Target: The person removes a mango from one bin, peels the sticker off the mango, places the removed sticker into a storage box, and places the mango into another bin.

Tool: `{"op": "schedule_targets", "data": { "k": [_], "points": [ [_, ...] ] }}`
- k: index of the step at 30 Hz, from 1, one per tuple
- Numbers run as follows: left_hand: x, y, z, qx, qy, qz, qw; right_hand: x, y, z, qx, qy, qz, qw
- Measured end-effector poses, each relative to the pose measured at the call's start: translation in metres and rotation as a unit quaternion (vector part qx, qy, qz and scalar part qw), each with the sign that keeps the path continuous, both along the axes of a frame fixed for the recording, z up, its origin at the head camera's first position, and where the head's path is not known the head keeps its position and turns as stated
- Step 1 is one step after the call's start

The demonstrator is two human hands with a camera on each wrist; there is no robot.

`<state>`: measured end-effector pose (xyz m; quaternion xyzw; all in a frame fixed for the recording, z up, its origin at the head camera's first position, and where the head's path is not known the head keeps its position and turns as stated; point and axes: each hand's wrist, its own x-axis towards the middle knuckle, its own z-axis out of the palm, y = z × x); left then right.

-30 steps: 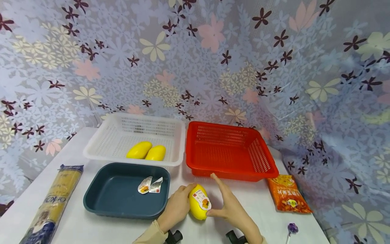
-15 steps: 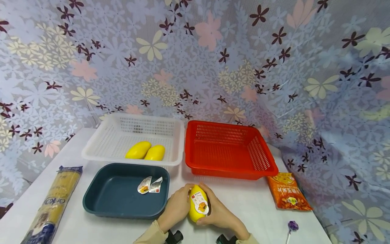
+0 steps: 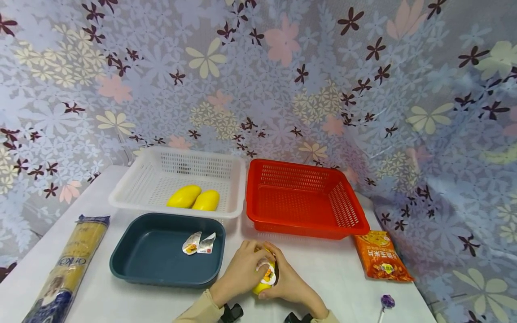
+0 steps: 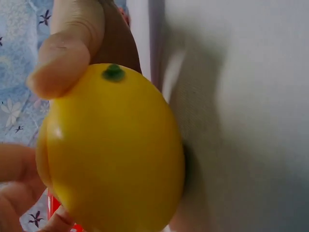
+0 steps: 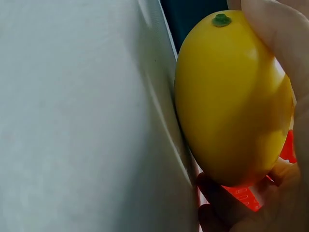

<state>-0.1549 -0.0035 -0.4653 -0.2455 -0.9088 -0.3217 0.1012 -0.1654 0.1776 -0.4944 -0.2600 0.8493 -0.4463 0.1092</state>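
Observation:
A yellow mango [image 3: 261, 287] with a white sticker [image 3: 270, 274] on top is between both hands, low in the middle of the head view. My right hand [image 3: 290, 281] grips its right side, thumb at the near end. The left hand [image 3: 240, 272] reaches over it from the left, its thumb and curled fingertips at the sticker and partly covering it. In the left wrist view the mango [image 4: 120, 150] shows a smooth side and a green stem end. The right wrist view has the mango [image 5: 227, 96] close to the white tabletop, with the right hand's fingers around it.
Two more mangoes [image 3: 184, 196] lie in the white basket [image 3: 137, 207]. Beside it is a red basket [image 3: 299, 231]. In the dark blue tray [image 3: 153, 255] are two peeled stickers [image 3: 191, 244]. A spaghetti pack [image 3: 72, 264], an orange snack bag [image 3: 381, 258] and a lollipop [image 3: 387, 302] flank them.
My right hand has closed in from the right and taken hold of the mango. The left hand has shifted from its left side over its top, onto the sticker.

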Motion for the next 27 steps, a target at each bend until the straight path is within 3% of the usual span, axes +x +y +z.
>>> {"op": "schedule_targets", "data": {
  "k": [5,11,18,27],
  "points": [
    [0.000,0.003,0.001,-0.056,0.040,-0.018,0.9975,-0.002,0.001,-0.001,-0.036,-0.005,0.016,0.9992],
    [0.000,0.004,0.004,-0.062,0.057,-0.033,0.9959,-0.002,0.001,-0.002,-0.097,-0.058,0.038,0.9929],
    [-0.004,0.003,0.003,-0.066,0.069,-0.052,0.9940,0.000,0.002,0.004,-0.028,-0.036,0.016,0.9988],
    [-0.007,-0.004,0.003,-0.019,0.017,-0.068,0.9974,0.000,-0.001,0.009,0.002,-0.044,-0.004,0.9990]
  ]
}}
